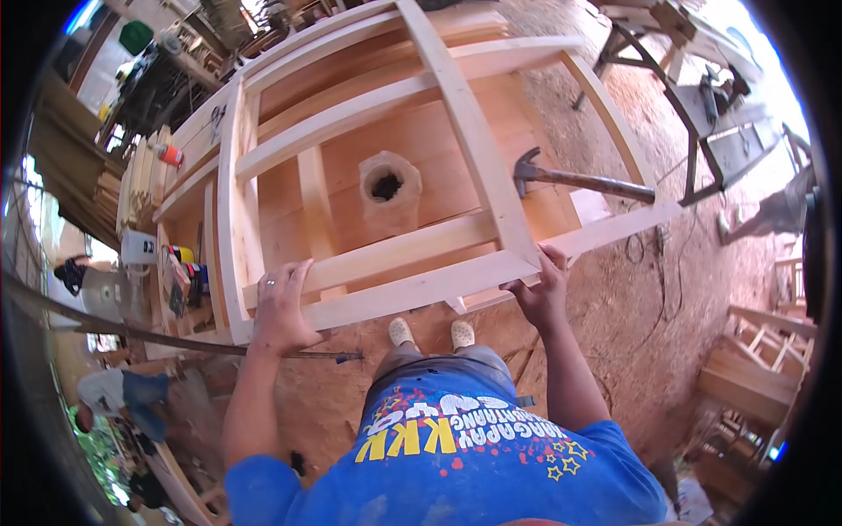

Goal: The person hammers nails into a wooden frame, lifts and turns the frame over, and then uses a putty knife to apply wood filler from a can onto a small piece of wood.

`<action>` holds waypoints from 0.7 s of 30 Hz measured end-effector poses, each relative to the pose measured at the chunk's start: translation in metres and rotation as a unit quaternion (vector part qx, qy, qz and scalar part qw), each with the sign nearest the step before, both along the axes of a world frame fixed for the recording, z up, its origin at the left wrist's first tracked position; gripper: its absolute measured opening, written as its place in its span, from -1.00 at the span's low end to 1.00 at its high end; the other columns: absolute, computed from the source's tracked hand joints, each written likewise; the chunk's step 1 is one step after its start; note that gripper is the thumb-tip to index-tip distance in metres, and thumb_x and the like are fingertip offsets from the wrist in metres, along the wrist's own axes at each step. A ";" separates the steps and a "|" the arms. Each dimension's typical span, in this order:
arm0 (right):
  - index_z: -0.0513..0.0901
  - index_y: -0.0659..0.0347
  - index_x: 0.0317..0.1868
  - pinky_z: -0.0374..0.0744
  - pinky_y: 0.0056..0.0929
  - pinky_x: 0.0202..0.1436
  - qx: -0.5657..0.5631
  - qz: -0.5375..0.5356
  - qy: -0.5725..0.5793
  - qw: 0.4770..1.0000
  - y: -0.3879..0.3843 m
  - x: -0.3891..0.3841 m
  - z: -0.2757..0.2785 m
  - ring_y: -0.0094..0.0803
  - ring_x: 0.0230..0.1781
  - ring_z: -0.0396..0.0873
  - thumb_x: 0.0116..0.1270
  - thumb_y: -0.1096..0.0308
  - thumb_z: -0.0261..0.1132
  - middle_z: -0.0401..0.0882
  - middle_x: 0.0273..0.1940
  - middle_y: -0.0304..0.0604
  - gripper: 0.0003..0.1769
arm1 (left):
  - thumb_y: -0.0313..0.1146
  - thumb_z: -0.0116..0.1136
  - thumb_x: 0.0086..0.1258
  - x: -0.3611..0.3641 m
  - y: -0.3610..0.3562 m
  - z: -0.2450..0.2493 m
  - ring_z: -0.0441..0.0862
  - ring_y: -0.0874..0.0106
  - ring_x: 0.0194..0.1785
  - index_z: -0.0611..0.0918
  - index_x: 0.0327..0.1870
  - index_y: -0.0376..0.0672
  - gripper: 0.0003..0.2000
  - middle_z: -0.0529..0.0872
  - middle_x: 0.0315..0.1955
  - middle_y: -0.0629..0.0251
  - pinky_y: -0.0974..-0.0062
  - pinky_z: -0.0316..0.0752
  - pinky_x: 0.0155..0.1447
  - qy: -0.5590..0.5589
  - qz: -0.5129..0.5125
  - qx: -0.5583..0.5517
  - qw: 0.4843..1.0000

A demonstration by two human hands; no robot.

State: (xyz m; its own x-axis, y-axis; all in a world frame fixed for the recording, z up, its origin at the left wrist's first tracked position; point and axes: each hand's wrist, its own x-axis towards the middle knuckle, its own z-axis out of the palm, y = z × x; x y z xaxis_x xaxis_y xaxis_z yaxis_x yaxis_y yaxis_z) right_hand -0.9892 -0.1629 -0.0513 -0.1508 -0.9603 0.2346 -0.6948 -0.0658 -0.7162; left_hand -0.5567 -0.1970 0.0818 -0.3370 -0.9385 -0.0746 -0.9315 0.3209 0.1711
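Observation:
A pale wooden frame (412,289) of joined rails and crossbars lies in front of me on a wooden bench (509,96). Near its front left corner, my left hand (285,307), with a ring on one finger, closes over the front rail. At the front right corner my right hand (539,289) grips the joint, its fingers wrapped round the wood. A claw hammer (588,181) rests to the right of the frame, head pointing left. Between the crossbars sits an open plastic bag (379,167) with dark contents I cannot make out.
A long bar clamp (219,348) extends at the left, below my left hand. An orange bottle (169,155) and a white container (139,247) are further left. Another worktable (693,114) with tools stands at the right. Other people (781,215) (123,394) are nearby; cords lie on the ground.

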 end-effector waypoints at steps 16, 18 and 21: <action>0.34 0.04 0.62 0.12 0.14 0.68 0.072 0.288 0.336 0.894 -0.042 0.188 0.137 0.07 0.65 0.20 -0.04 -0.12 0.69 0.31 0.60 0.01 0.22 | 0.16 0.52 -0.04 0.034 0.005 -0.012 0.43 0.05 0.46 0.39 0.57 -0.14 0.07 0.54 0.30 0.03 0.02 0.13 0.68 0.035 0.001 -0.004 0.999; 0.42 0.05 0.57 0.16 0.12 0.65 0.052 0.289 0.322 0.900 -0.045 0.192 0.136 0.04 0.60 0.26 -0.07 -0.12 0.69 0.38 0.56 -0.02 0.17 | 0.12 0.50 -0.01 0.037 0.002 -0.009 0.42 0.06 0.47 0.38 0.58 -0.16 0.05 0.53 0.30 0.04 0.03 0.10 0.69 0.062 0.002 0.009 0.998; 0.54 0.13 0.46 0.24 0.10 0.58 0.022 0.282 0.325 0.902 -0.046 0.196 0.135 0.03 0.52 0.36 -0.14 -0.10 0.71 0.48 0.46 -0.01 0.11 | 0.05 0.47 0.02 0.040 0.004 -0.011 0.41 0.07 0.48 0.36 0.59 -0.19 0.03 0.53 0.30 0.03 0.04 0.07 0.70 0.069 -0.001 0.026 0.997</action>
State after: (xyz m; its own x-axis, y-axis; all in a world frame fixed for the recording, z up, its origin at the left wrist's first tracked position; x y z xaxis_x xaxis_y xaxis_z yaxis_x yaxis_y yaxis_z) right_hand -0.7932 -0.2092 0.0836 0.5212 -0.8515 0.0566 -0.8337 -0.5223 -0.1792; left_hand -0.5164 -0.1930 0.0705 -0.3484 -0.9343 -0.0754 -0.8975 0.3093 0.3144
